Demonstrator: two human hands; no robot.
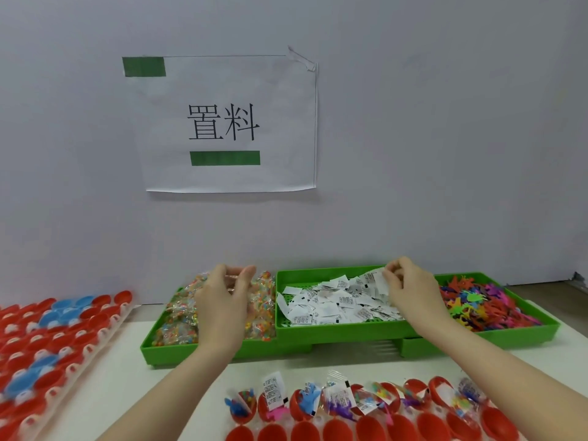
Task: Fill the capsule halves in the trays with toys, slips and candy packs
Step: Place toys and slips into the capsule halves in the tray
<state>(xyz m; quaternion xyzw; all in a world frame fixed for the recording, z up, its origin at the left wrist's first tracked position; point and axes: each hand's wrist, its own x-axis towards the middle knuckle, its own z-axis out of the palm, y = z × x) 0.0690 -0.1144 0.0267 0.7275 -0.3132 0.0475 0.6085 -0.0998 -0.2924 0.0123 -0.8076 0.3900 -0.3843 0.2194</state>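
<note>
Meanwhile, white printed slips (334,302) lie heaped in a green tray (334,329).

Your left hand (222,297) grips clear candy packs (261,300) in the left green tray (149,348); your right hand (410,288) pinches white paper slips (378,281) in the middle one

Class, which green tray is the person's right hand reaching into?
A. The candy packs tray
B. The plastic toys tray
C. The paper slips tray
C: the right hand pinches a slip over the middle tray of paper slips.
</note>
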